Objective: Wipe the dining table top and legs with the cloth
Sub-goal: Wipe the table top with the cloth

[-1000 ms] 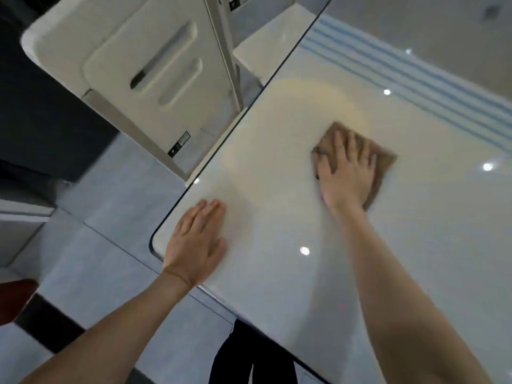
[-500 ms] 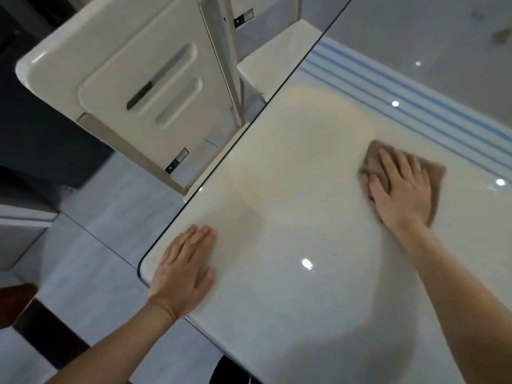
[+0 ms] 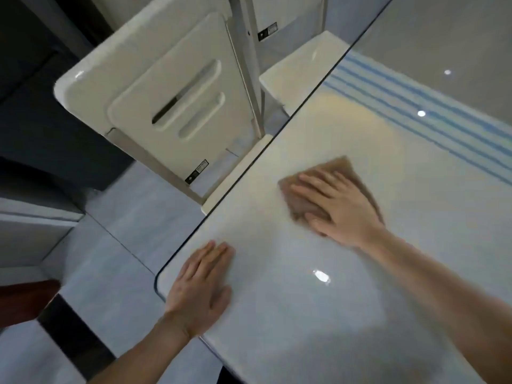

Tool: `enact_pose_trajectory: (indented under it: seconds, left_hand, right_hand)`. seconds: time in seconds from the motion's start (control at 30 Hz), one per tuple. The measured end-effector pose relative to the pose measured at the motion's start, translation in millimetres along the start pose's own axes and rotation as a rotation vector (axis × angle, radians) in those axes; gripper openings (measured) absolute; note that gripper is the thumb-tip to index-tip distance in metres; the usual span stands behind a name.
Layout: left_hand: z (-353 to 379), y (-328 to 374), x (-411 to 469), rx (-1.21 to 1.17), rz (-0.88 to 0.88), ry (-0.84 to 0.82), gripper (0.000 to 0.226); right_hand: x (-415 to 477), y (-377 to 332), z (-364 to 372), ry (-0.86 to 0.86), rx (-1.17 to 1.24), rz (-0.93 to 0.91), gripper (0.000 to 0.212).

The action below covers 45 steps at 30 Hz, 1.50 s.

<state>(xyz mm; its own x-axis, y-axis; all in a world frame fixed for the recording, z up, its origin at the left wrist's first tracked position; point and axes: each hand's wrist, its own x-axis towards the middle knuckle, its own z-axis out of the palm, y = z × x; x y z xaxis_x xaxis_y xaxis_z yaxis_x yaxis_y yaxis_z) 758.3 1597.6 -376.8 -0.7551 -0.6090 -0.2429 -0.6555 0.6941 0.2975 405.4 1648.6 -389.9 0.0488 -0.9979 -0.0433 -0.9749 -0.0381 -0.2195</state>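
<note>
While the right hand [image 3: 336,206], fingers flat, presses the brown cloth [image 3: 341,165] on the table [image 3: 277,322] near its left edge & the left hand [image 3: 202,286] lies flat, empty, by the corner, a long stroke could push the cloth off the edge or leave streaks.

Cream chair [image 3: 166,106] stands on pale tiled floor [image 3: 124,231].

Cream chair [image 3: 166,106] with two slots in its back stands on pale tiled floor [image 3: 116,245]. Second cream seat [image 3: 299,70] beyond it. Black floor band [image 3: 72,333] beside reddish-brown object [image 3: 25,300], unidentifiable.
</note>
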Motion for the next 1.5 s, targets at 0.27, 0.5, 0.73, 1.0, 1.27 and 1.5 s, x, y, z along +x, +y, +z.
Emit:
enact_pose_trajectory:
  seconds: [0.27,0.5,0.73,1.0,1.27,1.5]
  left_hand:
    - [5,-1,-1,0.019,0.019,0.019,0.066]
    - [3,-1,0,0.006,0.003,-0.019,0.068]
    - [7,-4,-3,0.018,0.049,0.041,0.065]
    - [3,0,-3,0.014,0.054,0.024,0.064]
    - [-9,-25,16,0.101,0.329,-0.006,0.058]
    - [-22,-53,49,0.081,0.516,-0.044,0.058]
  right_hand:
    - [123,37,-13,0.172,0.041,0.685,0.063]
    - [24,-94,20,-0.058,0.060,-0.211,0.060]
    - [95,41,-9,0.144,0.030,0.560,0.061]
    - [-37,-196,38,0.191,0.127,0.718,0.058]
    - [-102,-287,61,0.136,0.131,0.764,0.062]
    - [6,-219,48,0.294,0.127,1.114,0.059]
